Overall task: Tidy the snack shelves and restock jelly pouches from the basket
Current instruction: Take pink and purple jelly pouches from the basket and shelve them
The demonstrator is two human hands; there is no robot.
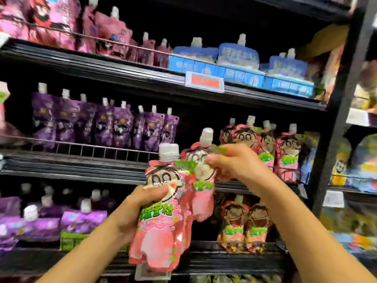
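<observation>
Pink jelly pouches: bunch gripped in left hand, fingers curled round, in front of shelves. 1 pouch pinched near top by right hand, just beside matching shelved row.

We face black shop shelving | tiers fronted by thin wire rails | a black upright post closes its right end | we see a red price tag clipped to an edge | shelf recesses dark
</observation>
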